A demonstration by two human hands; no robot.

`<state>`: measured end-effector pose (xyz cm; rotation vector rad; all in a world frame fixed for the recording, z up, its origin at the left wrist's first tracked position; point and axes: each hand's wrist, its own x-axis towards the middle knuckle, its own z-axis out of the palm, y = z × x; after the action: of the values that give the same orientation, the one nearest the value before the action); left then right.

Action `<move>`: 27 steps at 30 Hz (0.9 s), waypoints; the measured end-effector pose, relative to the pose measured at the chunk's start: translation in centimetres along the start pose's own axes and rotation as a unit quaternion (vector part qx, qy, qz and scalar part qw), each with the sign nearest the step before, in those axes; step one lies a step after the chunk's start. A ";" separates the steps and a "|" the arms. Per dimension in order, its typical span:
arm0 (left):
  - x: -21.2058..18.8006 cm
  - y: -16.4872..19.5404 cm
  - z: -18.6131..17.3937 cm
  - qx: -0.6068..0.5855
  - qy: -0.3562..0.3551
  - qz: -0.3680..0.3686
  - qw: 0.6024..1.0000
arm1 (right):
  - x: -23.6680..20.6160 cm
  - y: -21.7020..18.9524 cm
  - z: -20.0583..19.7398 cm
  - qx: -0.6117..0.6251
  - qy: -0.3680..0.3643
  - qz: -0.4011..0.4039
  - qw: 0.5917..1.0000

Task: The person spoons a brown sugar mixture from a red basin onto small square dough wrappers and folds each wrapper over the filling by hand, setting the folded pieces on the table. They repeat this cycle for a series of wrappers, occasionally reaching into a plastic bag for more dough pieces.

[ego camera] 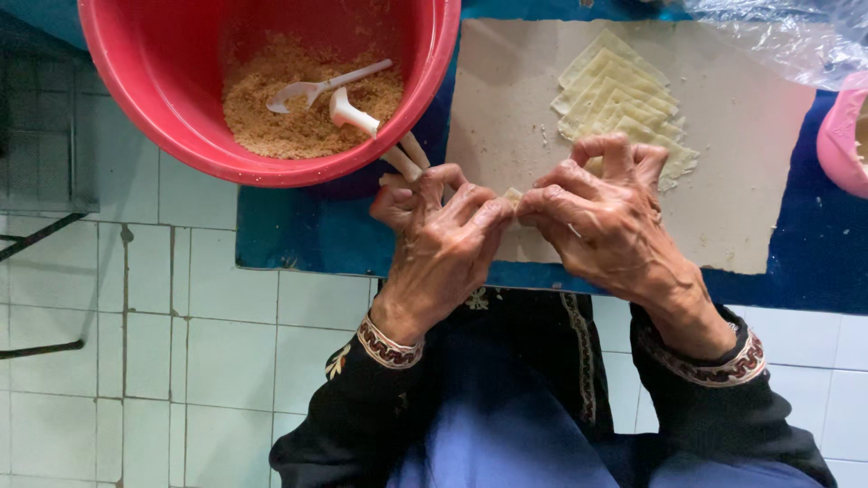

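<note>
My left hand (443,239) and my right hand (606,217) meet over the near edge of a beige board (741,181). Between their fingertips both pinch a small pale dough wrapper (513,195), mostly hidden by the fingers. A white spoon handle (407,155) also sticks out from under my left hand's fingers. Just beyond my right hand lies a fanned stack of pale square wrappers (615,95) on the board. A red bowl (163,99) at the upper left holds brown crumbly filling (289,108) and two white spoons (325,88).
The board rests on a blue surface (298,235). Crumpled clear plastic (787,36) lies at the top right, and a pink container's edge (841,145) shows at the right. White floor tiles (181,361) lie below, with dark metal bars (36,235) at the left.
</note>
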<state>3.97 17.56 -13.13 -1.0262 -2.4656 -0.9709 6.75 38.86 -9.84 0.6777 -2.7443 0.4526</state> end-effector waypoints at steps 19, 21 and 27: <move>-0.6 0.1 0.1 0.024 0.020 0.008 0.999 | 0.6 0.1 -0.4 0.010 -0.031 -0.007 0.999; -0.5 0.0 0.1 0.041 0.020 0.011 0.999 | 0.8 0.4 -0.5 0.037 -0.031 -0.002 0.999; -0.4 0.3 0.3 0.118 0.041 0.008 0.992 | -0.8 -1.8 -0.4 -0.076 0.023 0.014 0.997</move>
<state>4.46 17.67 -13.41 -0.9089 -2.4293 -0.6796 8.37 37.82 -9.32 0.5843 -2.7127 0.2592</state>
